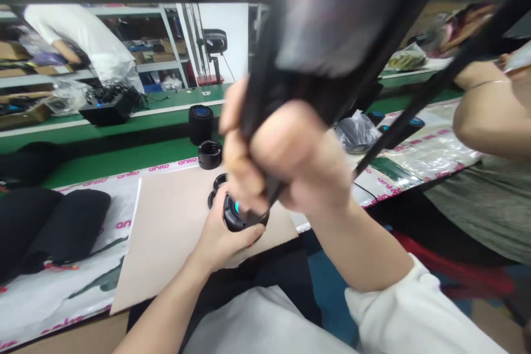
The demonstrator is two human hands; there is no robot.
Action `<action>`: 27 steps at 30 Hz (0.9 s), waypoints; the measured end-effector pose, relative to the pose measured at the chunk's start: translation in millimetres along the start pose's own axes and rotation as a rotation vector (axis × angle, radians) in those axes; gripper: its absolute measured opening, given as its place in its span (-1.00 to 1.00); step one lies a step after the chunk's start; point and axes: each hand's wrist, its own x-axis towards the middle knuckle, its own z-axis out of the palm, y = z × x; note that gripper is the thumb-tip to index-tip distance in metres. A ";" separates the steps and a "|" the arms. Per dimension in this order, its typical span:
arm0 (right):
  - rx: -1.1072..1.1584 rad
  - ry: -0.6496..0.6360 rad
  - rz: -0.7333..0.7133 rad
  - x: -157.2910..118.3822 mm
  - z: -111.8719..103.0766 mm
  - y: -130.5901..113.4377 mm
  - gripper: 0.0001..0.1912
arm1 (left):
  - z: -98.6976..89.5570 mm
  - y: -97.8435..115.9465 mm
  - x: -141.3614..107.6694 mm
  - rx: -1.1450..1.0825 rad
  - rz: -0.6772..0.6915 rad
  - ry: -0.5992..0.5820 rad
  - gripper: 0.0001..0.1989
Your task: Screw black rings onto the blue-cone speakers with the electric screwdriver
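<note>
Left hand (224, 238) is near, low on the tan board (166, 238), with fingers (253, 240) curled round the black speaker (236, 215) and pressed together. Speaker sits in that hand, teal light showing at top, just inside the board's far edge. Thumb is hidden, can't tell its position.

Right hand (290, 160) is directly above, in a tight fist, fingers (236, 146) pressed together on the neck of a black pouch (344, 22). Pouch is raised toward the camera, blurred, and the fist's lower edge nearly meets the speaker top. Black strap (431, 94) runs from the pouch up right.

Board extends left of the left hand to its edge against a white printed sheet (70, 298). Two black pouches (53, 227) lie on that sheet, left.

Just beyond the speaker, black rings (218, 188) sit at the board's far edge. Black cup (209, 155) and upright speaker (201, 124) stand farther on, left of the right hand. Plastic bag (357, 133) lies far right of the fist.

Co-worker's arm (489, 121) is at right. Second co-worker (78, 33) bends at the far shelves (166, 27).
</note>
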 end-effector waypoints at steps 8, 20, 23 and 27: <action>-0.386 0.583 -0.408 23.2 -95.4 38.4 -0.57 | 4.3 -7.9 0.8 -0.054 0.081 0.021 -0.16; -0.308 0.552 -0.192 16.8 -125.6 60.5 -0.52 | 4.6 -6.0 2.9 -0.053 0.093 0.033 -0.19; -0.195 0.550 -0.242 12.0 -103.5 36.8 -0.57 | 5.1 -4.8 3.0 -0.071 0.078 0.017 -0.17; -0.155 0.402 -0.324 16.8 -51.3 -0.5 -0.67 | 4.3 -7.6 2.7 -0.065 0.086 0.018 -0.14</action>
